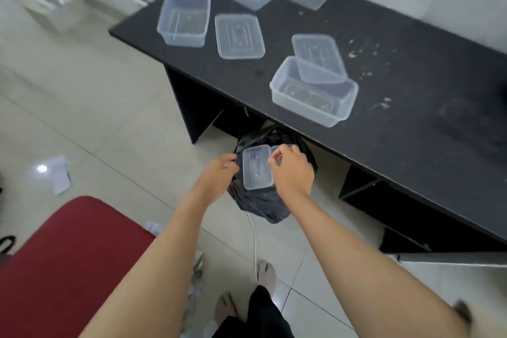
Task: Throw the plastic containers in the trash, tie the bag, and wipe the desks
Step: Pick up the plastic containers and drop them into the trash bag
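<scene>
Pale floor tiles [82, 96] run under everything, scraps of paper [59, 174] lying at far left and a red chair seat [60, 261] low in the corner; moving right, I've got my left hand [219, 175] pinched on the rim of the black trash bag [263, 206], which sits on the floor tucked just under the front edge of the black table [411, 123]; I'd say that grip is there to hold the mouth open; next over, a clear plastic container [258, 167] rests in the bag's opening, shallow, rectangular, see-through, empty as far as I can tell; my right hand [292, 170] is closed on the bag's rim beside the container's right edge, though whether the fingers touch the container itself I cannot tell; up on the table, six more clear tubs and lids [238, 35] are spread out, one lid leaning into the nearest tub [312, 96]; so most of the tossing remains; farther right, pale crumbs and smears [384, 103] mark the dark top, wiping not yet begun.
</scene>
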